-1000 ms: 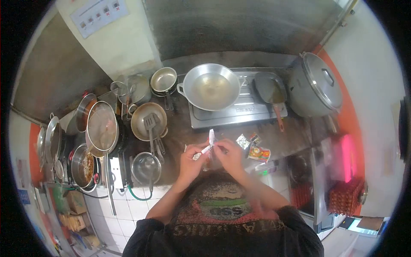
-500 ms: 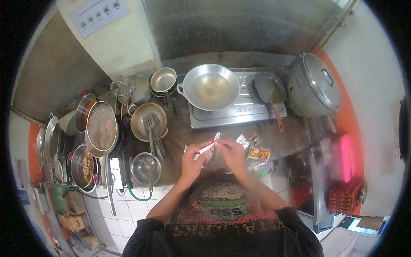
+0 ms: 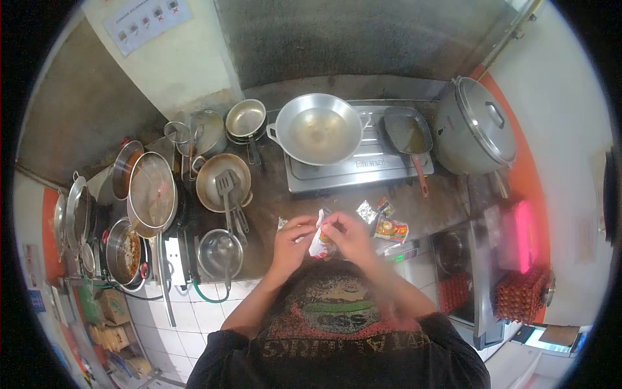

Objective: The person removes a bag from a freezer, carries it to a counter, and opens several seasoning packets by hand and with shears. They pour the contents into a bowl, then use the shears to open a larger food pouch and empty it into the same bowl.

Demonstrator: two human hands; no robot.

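Note:
A small white packet with red and yellow print (image 3: 321, 246) is between my two hands above the counter's front edge. Its pale top edge sticks up between the fingertips. My right hand (image 3: 348, 233) pinches the packet's upper right side. My left hand (image 3: 293, 242) is closed on its left edge, with the fingertips partly hidden behind it. Just right of my hands lie a torn silver wrapper (image 3: 367, 212), a small dark sachet (image 3: 385, 207) and an orange, red and green food packet (image 3: 392, 229).
A wok of clear liquid (image 3: 317, 129) sits on the gas stove (image 3: 372, 165), beside a square grill pan (image 3: 407, 129). Further right stands a big lidded pot (image 3: 476, 126). Leftward are a pan with spatulas (image 3: 214, 172), a small saucepan (image 3: 220, 255) and a strainer (image 3: 152, 194).
The packet has turned more upright, and its printed face shows more. My left fingers have straightened and moved slightly up, while my right hand stays near the packet's top.

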